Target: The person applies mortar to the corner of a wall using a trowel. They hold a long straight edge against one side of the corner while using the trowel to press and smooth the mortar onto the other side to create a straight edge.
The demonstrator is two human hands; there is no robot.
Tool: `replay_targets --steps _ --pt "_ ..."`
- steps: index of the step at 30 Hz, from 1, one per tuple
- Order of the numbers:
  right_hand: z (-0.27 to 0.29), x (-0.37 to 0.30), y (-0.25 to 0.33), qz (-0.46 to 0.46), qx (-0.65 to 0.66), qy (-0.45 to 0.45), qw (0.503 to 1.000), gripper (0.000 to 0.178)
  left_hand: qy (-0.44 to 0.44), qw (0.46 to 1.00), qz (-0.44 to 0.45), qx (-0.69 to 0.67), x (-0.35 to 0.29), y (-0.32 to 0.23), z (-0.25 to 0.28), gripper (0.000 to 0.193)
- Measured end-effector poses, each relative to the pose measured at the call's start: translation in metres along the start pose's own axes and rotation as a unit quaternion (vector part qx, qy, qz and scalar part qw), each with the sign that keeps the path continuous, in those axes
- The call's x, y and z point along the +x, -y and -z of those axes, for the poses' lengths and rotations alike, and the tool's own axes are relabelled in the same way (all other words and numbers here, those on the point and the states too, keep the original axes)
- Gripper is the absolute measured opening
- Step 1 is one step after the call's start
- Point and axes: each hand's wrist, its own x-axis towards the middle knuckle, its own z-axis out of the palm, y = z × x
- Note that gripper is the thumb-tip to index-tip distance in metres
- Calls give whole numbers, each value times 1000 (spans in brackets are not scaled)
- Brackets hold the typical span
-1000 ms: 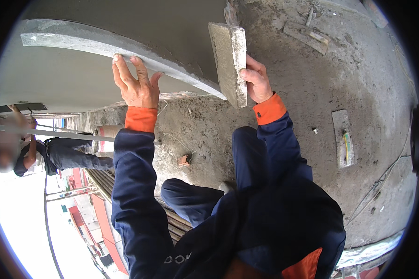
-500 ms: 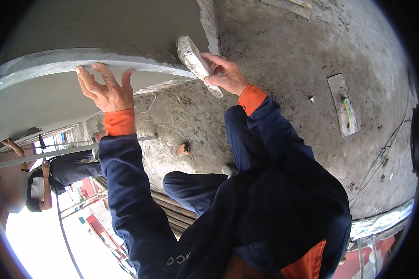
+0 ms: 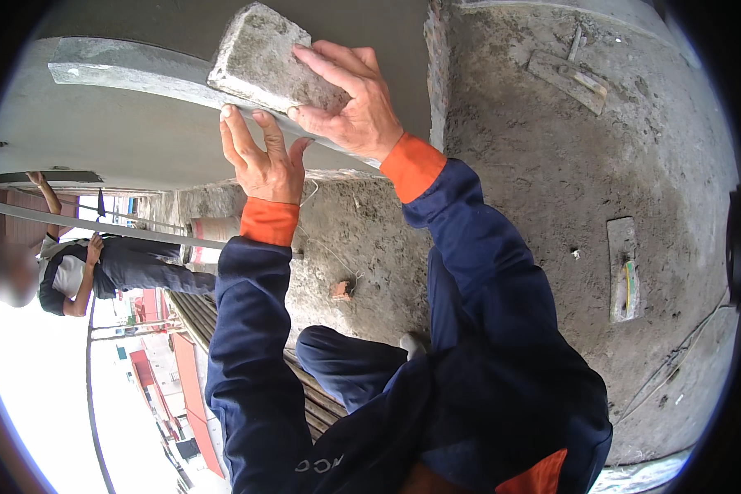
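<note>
Two hands up: right hand (image 3: 350, 103) grips grey float (image 3: 267, 62), long axis upper-left; left hand (image 3: 263, 156) open on straightedge (image 3: 132, 74).

The grey wall (image 3: 140, 140) blocks ahead; right of the brick edge (image 3: 436, 82), bare floor (image 3: 535, 189) lies open around two floats (image 3: 623, 267).
</note>
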Motion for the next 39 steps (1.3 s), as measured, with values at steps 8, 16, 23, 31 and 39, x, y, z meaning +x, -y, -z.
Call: replay_targets --steps 8,16,23,31,39 --pt "48 -176 -109 -271 -23 37 961 68 -9 1000 7 -11 -3 2 -2 109" --pt "-2 -48 -76 -274 2 -55 960 59 0 1000 9 0 -5 1 -3 107" --pt "39 -122 -78 -176 -7 63 982 62 -9 1000 3 -10 -2 2 3 113" --pt "16 -51 -64 -124 -2 34 992 61 -9 1000 13 1 -10 3 -5 116" --pt "38 -118 -143 -430 -34 8 902 62 -3 1000 6 -2 -2 -1 -5 113"
